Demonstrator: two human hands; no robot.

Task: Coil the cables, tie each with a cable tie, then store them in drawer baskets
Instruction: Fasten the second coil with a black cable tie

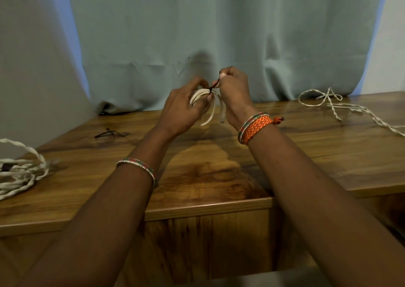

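White coiled cable point(200, 96) is held up in the air over the back-middle of the desk point(219, 168), between both hands. Several loops are bunched together; two loose ends hang down below the coil, clear of the desk surface. Dark cable tie point(214, 86) wraps the top of the bundle, with its tail running up and right.

Left hand point(182, 109) grips the coil from the left, fingers curled round the loops, thumb near the tie. Right hand point(233, 89) pinches the tie's tail between thumb and fingers, just above and right of the coil. Hands almost touch at the tie.

Left forearm has a beaded bangle point(137, 168); right wrist has a similar bangle beside an orange woven band point(257, 127).

Elsewhere on the desk:
- spare dark ties point(110, 133), left of the hands, well apart from them
- bundle of white twisted cable point(20, 173) at the far left edge, partly out of frame, something dark in it, can't tell what
- loose white twisted cable point(341, 105) at the back right, uncoiled, trailing off the right edge

Pale green curtain point(219, 34) hangs behind the desk, its hem resting on the back edge. Wooden front panel shows under the desk's near edge.
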